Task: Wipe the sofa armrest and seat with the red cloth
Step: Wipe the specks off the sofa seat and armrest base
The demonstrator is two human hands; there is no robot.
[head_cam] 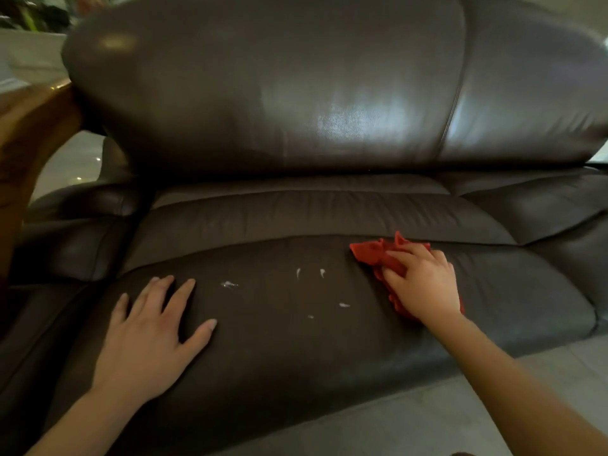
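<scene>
The right hand (424, 284) lies palm down on the red cloth (378, 255), pressing it against the seat (296, 340) of the dark leather sofa. Its fingers are curled loosely over the bunched fabric, gripping it, with the thumb on the near side along the cloth's lower edge. The cloth sits on the right part of the seat cushion, close to the crease where the front cushion meets the padded band behind it. Crumpled folds stick out past the fingertips toward the left and the back, and a strip of red shows under the wrist.

The left hand (148, 340) rests flat on the left part of the same cushion, palm down and fully open, fingers spread and pointing toward the backrest (263, 93), thumb splayed out to the right. It holds nothing; it only touches the leather.

Between the two hands, a few small white smears (297, 273) mark the seat surface, scattered and apart from both hands and from the cloth.

The armrest (85, 232) is at the far left, beside the seat, well apart from the cloth. A wooden piece (29, 133) rises at the left edge of the view. Pale floor (427, 413) shows below the front of the cushion.
</scene>
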